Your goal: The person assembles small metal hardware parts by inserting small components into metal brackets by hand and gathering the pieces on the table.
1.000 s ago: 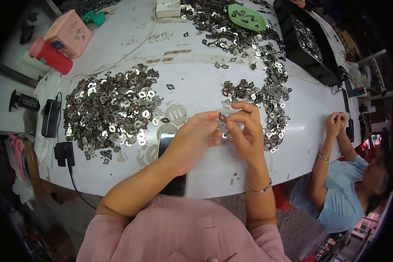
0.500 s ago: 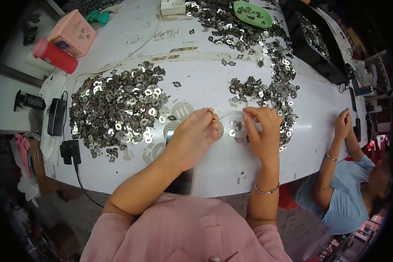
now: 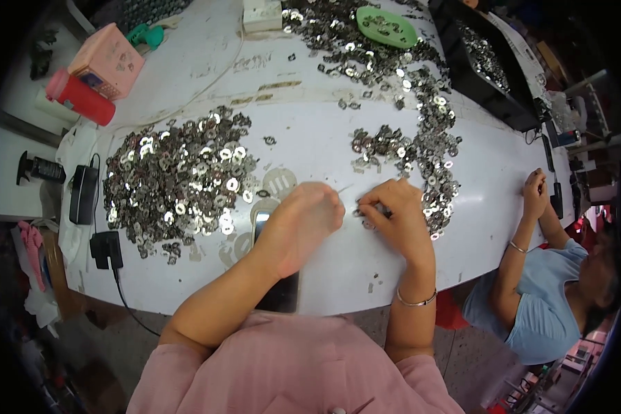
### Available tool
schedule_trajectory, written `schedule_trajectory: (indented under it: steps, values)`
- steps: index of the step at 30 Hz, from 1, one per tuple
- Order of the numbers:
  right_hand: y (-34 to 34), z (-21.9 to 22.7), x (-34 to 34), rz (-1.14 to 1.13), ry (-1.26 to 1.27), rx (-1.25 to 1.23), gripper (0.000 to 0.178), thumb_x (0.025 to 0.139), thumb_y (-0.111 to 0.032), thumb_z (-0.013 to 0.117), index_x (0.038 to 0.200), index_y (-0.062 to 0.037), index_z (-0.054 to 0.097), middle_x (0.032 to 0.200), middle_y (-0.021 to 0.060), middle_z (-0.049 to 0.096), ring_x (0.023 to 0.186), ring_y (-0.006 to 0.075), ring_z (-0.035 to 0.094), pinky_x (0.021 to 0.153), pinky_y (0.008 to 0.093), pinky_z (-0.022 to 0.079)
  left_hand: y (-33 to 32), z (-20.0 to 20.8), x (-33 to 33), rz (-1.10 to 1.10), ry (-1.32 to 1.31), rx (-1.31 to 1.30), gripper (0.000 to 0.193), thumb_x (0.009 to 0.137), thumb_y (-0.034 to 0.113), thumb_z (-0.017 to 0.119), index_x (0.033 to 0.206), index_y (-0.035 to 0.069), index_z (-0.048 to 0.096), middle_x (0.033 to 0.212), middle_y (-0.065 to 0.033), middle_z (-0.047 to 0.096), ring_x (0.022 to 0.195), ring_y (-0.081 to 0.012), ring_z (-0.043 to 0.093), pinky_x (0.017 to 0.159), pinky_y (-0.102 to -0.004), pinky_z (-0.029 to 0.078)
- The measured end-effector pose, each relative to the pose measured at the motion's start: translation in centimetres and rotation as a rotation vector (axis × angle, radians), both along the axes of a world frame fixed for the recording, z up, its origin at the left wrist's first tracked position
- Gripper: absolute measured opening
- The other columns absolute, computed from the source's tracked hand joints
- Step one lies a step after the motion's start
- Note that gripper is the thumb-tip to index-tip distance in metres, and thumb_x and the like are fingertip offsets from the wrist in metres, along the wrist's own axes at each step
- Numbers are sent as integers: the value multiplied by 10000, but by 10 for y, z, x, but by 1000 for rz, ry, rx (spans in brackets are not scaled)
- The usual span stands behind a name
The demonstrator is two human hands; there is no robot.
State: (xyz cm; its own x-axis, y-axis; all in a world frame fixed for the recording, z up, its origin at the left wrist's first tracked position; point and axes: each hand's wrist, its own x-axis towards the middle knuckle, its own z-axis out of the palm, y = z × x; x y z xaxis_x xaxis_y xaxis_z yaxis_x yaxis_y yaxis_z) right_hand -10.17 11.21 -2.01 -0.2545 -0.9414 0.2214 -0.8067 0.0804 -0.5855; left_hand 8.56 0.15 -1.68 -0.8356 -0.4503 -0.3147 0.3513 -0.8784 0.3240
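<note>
My left hand (image 3: 302,224) is over the middle of the white table, palm turned inward. Its fingers curl closed and are blurred, so what they hold, if anything, is hidden. To its right, my right hand (image 3: 399,215) pinches a small dark metal part (image 3: 359,207) between thumb and forefinger, low over the table. A pile of small ring-shaped metal parts with side tabs (image 3: 179,179) lies left of my left hand. A smaller heap of such parts (image 3: 386,143) sits just beyond my right hand, joining a trail along its right side.
A phone (image 3: 279,293) lies under my left forearm. At the far side are a green dish (image 3: 386,27) and a black bin (image 3: 486,65) of parts. A red bottle (image 3: 83,96), pink box (image 3: 108,62) and black adapter (image 3: 107,250) stand left. A co-worker in blue (image 3: 531,297) sits right.
My right fingers have closed from a looser pose into a pinch at a small part on the table. My left hand has turned, its pinched fingertips curling inward. The whole view has shifted slightly.
</note>
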Motion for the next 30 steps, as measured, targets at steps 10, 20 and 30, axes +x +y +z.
schedule_trajectory:
  steps: [10, 20, 30]
  values:
    - [0, 13, 16, -124, -410, -107, 130, 782, -15, 721, 888, -50, 655, 798, 14, 596, 760, 118, 562, 732, 280, 436, 9, -2, 4, -107, -105, -116, 197, 931, 118, 560, 1121, 72, 532, 1025, -57, 579, 969, -183, 575, 863, -329, 466]
    - [-8, 4, 31, 94, -1215, -252, 147, 850, 48, 648, 978, 7, 589, 959, 90, 626, 877, 137, 607, 783, 269, 506, 13, 2, -5, -83, -307, -649, 245, 889, 14, 618, 1121, 27, 541, 960, -45, 578, 901, -129, 590, 794, -278, 502]
    - [-7, 7, 19, -194, -397, -261, 155, 860, 19, 597, 1000, -28, 644, 960, 74, 638, 867, 154, 581, 768, 276, 472, 6, 0, 2, -76, -226, -227, 292, 951, 61, 533, 1242, 31, 534, 1028, -70, 611, 915, -156, 612, 826, -291, 510]
